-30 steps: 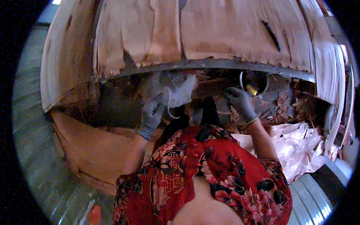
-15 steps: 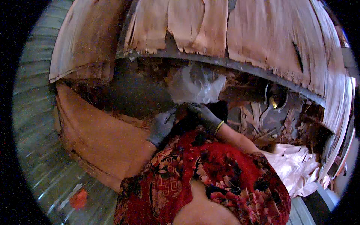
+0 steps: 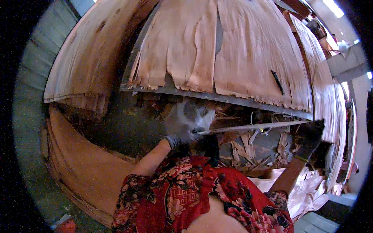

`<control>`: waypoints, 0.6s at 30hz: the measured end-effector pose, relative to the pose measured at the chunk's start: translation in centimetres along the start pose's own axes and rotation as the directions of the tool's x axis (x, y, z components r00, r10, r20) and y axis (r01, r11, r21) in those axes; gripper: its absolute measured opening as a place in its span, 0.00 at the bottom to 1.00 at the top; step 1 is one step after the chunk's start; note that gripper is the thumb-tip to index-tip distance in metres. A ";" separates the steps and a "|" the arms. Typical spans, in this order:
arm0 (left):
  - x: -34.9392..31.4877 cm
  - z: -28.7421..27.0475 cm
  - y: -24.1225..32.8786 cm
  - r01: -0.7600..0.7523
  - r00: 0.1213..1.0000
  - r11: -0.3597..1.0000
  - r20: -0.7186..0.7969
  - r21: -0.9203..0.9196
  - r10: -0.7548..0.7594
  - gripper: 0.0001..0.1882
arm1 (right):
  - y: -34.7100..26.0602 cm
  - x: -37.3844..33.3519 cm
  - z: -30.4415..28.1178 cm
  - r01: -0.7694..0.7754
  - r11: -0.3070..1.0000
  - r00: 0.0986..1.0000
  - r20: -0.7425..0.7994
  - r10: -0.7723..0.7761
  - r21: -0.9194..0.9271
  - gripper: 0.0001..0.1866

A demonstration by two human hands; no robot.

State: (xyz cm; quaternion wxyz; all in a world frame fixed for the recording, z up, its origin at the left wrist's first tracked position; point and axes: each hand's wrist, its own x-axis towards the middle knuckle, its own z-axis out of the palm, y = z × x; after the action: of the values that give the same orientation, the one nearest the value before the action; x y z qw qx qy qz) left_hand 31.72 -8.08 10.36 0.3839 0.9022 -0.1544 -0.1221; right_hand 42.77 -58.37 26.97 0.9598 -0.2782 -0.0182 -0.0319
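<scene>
A long, pale, translucent strip [image 3: 252,127], like tape or plastic film, runs taut between my two hands below the table edge. My left hand [image 3: 179,140], in a grey glove, is closed on its left end, beside crumpled whitish plastic [image 3: 176,118]. Far to the right, my right hand [image 3: 308,139], in a dark glove with a yellowish cuff, pinches the other end near the table's right corner. Shadow hides part of its fingers. Above the strip, thin wood veneer sheets [image 3: 256,50] with ragged front edges lie on the table.
A dark, slim stick-like tool [image 3: 278,82] rests on the veneer. More veneer [image 3: 81,58] is stacked at left, and a large brown sheet [image 3: 85,167] curves beside me. Broken veneer scraps [image 3: 244,149] lie under the table. Pale crumpled sheets [image 3: 307,190] lie at lower right.
My hands were close together in front of me; the right one has swung far out to the right, stretching the strip between them. The view has shifted too.
</scene>
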 end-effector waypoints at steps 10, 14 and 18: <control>6.5 5.5 3.3 -0.264 0.955 0.909 -0.047 0.321 0.294 0.06 | 21.5 -6.7 1.7 -0.283 0.366 0.894 -0.105 0.435 -0.887 0.16; 7.0 3.0 7.6 -0.311 0.915 0.752 -0.032 0.581 0.403 0.06 | 25.3 -9.3 2.3 -0.520 0.183 0.614 -0.216 0.759 -0.834 0.12; 7.0 4.5 7.8 -0.312 0.925 0.734 0.017 0.603 0.379 0.04 | 25.8 -10.1 -1.8 -0.282 -0.005 0.628 -0.189 0.755 -0.959 0.11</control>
State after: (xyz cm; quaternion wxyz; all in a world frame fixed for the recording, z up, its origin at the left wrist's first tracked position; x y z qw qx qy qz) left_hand 35.23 -18.72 12.30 0.1047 0.9370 -0.3289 0.0547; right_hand 34.59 -37.09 11.22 0.4924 -0.7742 -0.0769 0.3903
